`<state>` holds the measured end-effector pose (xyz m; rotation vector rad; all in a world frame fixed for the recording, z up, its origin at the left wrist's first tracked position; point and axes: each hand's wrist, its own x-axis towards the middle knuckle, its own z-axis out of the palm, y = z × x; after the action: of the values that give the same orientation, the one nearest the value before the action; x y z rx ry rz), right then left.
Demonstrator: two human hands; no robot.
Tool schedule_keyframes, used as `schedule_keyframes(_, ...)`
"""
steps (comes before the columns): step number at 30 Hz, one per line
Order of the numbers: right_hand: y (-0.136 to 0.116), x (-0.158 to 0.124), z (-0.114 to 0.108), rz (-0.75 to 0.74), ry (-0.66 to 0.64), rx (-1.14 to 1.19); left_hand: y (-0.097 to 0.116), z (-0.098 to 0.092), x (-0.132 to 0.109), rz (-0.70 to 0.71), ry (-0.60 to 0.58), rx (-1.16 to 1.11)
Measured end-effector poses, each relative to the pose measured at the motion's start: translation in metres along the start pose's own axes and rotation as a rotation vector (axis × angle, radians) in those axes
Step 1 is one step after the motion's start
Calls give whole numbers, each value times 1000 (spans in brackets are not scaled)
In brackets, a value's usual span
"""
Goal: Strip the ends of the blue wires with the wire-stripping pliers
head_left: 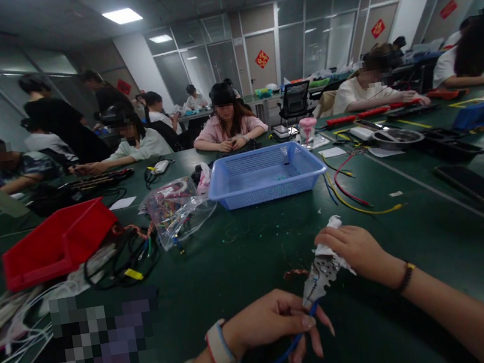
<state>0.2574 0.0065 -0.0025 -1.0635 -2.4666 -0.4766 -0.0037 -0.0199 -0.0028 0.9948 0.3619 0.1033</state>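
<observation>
A blue wire [289, 349] runs through the fingers of my left hand [275, 320], pinched near its upper end. My right hand [361, 251] is wrapped round a pair of wire strippers [322, 272] with notched metal jaws. White paper-like wrapping [334, 223] covers the tool's handles. The jaw tips meet the blue wire just above my left thumb; whether they bite into it I cannot make out. Beside the jaws, a bit of copper strands [296, 273] lies on the green table [229, 280].
A blue plastic basket [268, 192] stands ahead, a red bin [60, 242] on the left. Between them lies a clear bag [178, 212] of wires. Loose coloured wires [353, 195] and a metal bowl [397, 139] are on the right. Several people sit across the table.
</observation>
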Motion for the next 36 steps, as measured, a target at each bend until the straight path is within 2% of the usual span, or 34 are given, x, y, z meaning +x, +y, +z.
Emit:
schedule_keyframes(5, -2, 2, 1, 57, 17, 48, 0, -1, 1, 33, 65, -8)
schedule_keyframes(10, 3, 1, -1, 195, -67, 69, 0, -5, 3, 74, 126, -32)
schedule_keyframes(13, 16, 5, -7, 302, -111, 17, 0, -7, 4, 104, 173, -45)
schedule_keyframes(17, 50, 34, -20, 443, -180, -153, -1, -9, 5, 147, 214, -53)
schedule_keyframes(21, 91, 85, -32, 457, -288, -353, -2, -9, 5, 159, 205, -55)
schedule_keyframes(25, 120, 126, -31, 482, -308, -434, -1, -11, 5, 149, 202, -45)
schedule_keyframes(29, 129, 141, -27, 484, -331, -476, 0, -12, 4, 173, 242, -39)
schedule_keyframes(36, 126, 139, -40, 459, -345, -516, 0, -14, 4, 207, 278, -20)
